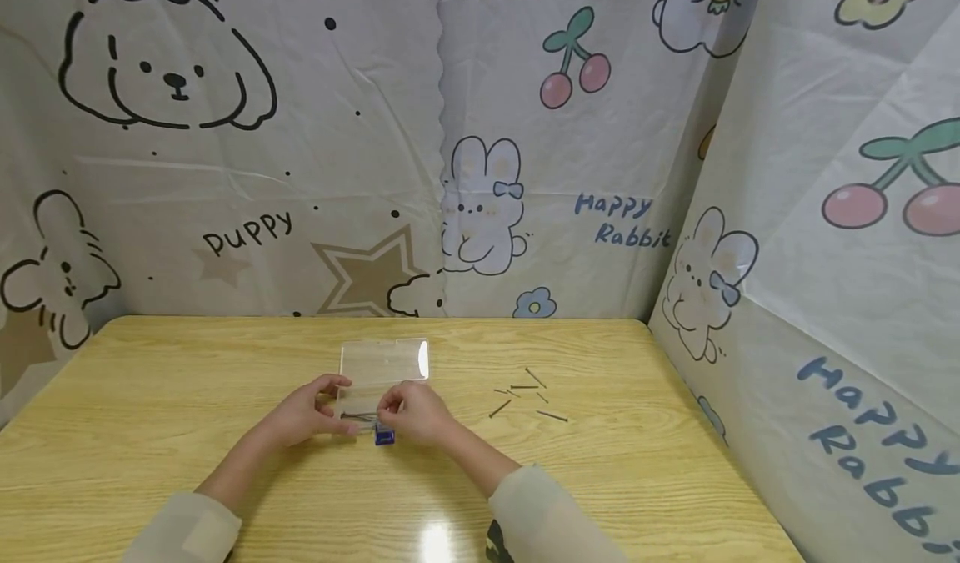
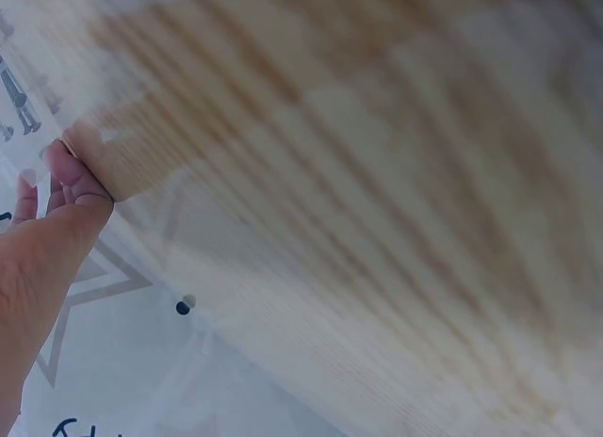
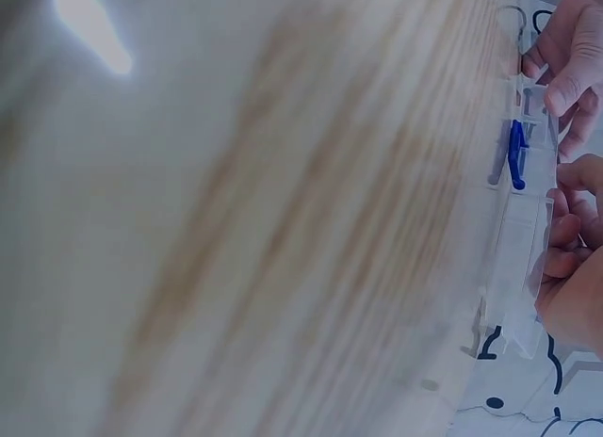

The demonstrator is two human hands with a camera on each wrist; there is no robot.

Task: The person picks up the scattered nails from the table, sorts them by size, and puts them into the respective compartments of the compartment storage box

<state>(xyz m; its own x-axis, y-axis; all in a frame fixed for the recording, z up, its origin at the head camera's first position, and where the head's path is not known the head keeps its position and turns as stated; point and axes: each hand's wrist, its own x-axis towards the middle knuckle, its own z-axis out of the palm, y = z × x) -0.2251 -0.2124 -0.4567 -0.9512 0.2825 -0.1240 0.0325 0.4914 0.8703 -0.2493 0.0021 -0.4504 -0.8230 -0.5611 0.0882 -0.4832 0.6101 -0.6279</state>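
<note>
**Both hands at the open clear box, nails loose to the side**

We note a small clear plastic box (image 1: 372, 396) at the middle of the wooden table (image 1: 187, 429), its lid (image 1: 384, 360) standing open and tilted back toward the cartoon-print backdrop (image 1: 225, 171). A blue latch (image 1: 384, 436) sits at the near edge. Thin dark pieces, nails by the look of them, lie inside at the near wall; we cannot count them.

Our left hand (image 1: 307, 413) curls round the box's left side, thumb on top, steadying it. Our right hand (image 1: 416, 413) bends over the right front corner, fingertips drawn close together at the rim above the latch; whether they pinch a nail or only the box wall we cannot tell from the head view. The right wrist view shows the box (image 3: 523, 258) edge-on with the latch (image 3: 515, 154) and fingers on both sides, nothing finer. The left wrist view is mostly blurred table.

A scatter of loose nails (image 1: 528, 396) lies on the table to the right, well apart from the box.

Risks as we judge them: the box is light, so an uneven press at one corner could tip or skid it and spill the contents. The open lid could drop on the fingers. Thin nails slip easily from a fingertip pinch.
</note>
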